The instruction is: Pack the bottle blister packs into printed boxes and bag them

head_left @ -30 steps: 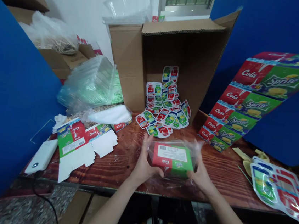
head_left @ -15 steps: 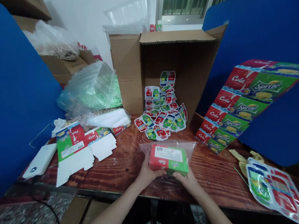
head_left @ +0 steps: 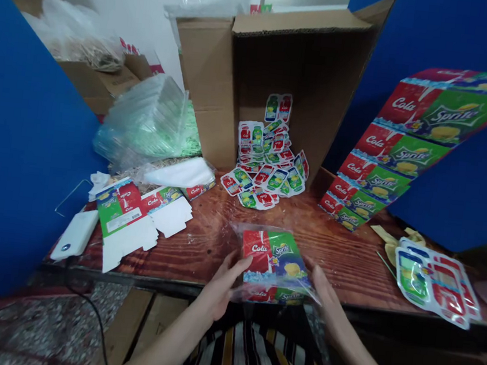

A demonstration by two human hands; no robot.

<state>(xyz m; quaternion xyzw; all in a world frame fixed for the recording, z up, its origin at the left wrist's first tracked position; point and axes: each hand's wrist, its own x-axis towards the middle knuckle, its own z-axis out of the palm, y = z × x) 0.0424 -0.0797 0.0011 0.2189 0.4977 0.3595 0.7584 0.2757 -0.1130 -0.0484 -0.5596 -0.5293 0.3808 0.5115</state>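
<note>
A red and green Cola/Sprite printed box (head_left: pixel 274 258) lies inside a clear plastic bag (head_left: pixel 253 295) at the table's front edge. My left hand (head_left: pixel 225 282) grips the box's left side through the plastic, its thumb on the top face. At the right, my right hand (head_left: pixel 324 290) is against the bag's loose side, where the film stretches toward the fingers; part of its grip is hidden. Beyond the box, a pile of jar-shaped Cola and Sprite cards (head_left: pixel 265 176) spills from an open cardboard carton (head_left: pixel 208 103).
A leaning stack of printed boxes (head_left: pixel 386 154) stands at the right, near large jar-shaped cards (head_left: pixel 436 278). Unfolded box blanks (head_left: pixel 131 232), a white power bank (head_left: pixel 75 234) and clear plastic trays (head_left: pixel 146 117) are at the left. Blue partitions (head_left: pixel 24 153) flank the table.
The bagged box has turned so its large Cola/Sprite face shows instead of the barcode side. My left hand has shifted along its left side; my right hand has moved outward. The view has tilted down.
</note>
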